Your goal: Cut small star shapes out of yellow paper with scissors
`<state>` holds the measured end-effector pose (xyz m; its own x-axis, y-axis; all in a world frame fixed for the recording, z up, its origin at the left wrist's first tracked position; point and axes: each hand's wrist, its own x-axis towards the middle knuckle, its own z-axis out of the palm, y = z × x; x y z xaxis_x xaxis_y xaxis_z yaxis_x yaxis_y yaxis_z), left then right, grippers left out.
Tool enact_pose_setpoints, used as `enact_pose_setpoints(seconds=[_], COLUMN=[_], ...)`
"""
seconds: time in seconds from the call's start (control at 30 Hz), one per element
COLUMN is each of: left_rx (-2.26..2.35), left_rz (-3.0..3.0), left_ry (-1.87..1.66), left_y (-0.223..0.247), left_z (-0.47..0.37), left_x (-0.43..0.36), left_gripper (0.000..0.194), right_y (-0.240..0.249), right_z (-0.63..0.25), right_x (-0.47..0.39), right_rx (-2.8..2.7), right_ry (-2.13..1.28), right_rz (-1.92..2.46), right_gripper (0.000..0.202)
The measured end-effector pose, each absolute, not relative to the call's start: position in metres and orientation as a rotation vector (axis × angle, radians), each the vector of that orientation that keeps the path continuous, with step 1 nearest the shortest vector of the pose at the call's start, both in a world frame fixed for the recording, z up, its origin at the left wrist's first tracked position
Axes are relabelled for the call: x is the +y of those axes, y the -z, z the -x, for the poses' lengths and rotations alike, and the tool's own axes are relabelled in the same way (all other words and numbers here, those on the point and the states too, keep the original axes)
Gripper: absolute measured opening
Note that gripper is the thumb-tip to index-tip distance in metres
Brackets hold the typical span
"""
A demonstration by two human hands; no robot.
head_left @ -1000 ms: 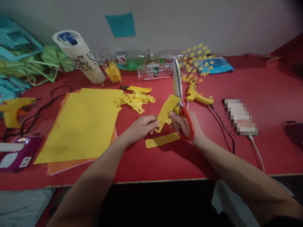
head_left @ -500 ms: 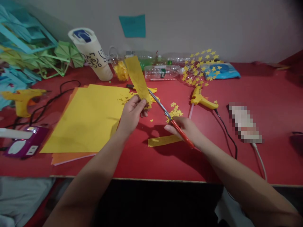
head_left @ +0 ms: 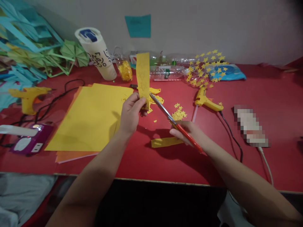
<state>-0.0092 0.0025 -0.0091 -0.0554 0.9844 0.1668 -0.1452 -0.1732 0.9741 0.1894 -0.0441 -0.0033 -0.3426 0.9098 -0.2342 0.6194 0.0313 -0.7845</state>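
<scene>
My left hand (head_left: 131, 112) pinches the lower end of a yellow paper strip (head_left: 143, 74), which stands nearly upright and bears faint drawn lines. In my right hand (head_left: 189, 132) is a pair of red-handled scissors (head_left: 170, 118), its tip at the strip's right edge. The blades look closed or nearly so; whether they touch the paper I cannot tell. Below the scissors, a second yellow strip (head_left: 163, 142) lies on the red table (head_left: 139, 164). Small cut yellow stars (head_left: 179, 113) lie in a pile behind the right hand. Yellow scraps (head_left: 157, 100) are scattered behind the left hand.
Yellow sheets (head_left: 87, 119) over orange ones lie at left, near a purple power socket (head_left: 32, 138) and a glue gun (head_left: 29, 97). Another glue gun (head_left: 208, 102) and a phone (head_left: 251, 126) lie at right. Plastic bottles (head_left: 167, 73) and a white tumbler (head_left: 97, 52) stand behind.
The strip in my left hand has turned from leaning left to nearly upright. The scissors stay in my right hand, their tip still near the strip. The whole view has shifted slightly.
</scene>
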Motion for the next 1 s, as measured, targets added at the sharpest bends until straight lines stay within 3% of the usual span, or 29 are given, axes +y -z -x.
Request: enact_pose_setpoints(seconds=[0.47,1.0], left_rx=[1.076,1.018], left_rz=[-1.258,-1.312], left_ry=[-1.491,-1.506], left_y=[0.009,0.01], left_z=[0.011,0.009], left_x=[0.004,0.002], left_gripper=[0.018,0.017], right_y=[0.018,0.019], right_z=[-0.191,-0.189], right_x=[-0.046,-0.051], right_rx=[-2.041,-1.832], right_ry=[-1.205,-1.534], right_rz=[1.471,1.301], right_gripper=[0.059,0.052])
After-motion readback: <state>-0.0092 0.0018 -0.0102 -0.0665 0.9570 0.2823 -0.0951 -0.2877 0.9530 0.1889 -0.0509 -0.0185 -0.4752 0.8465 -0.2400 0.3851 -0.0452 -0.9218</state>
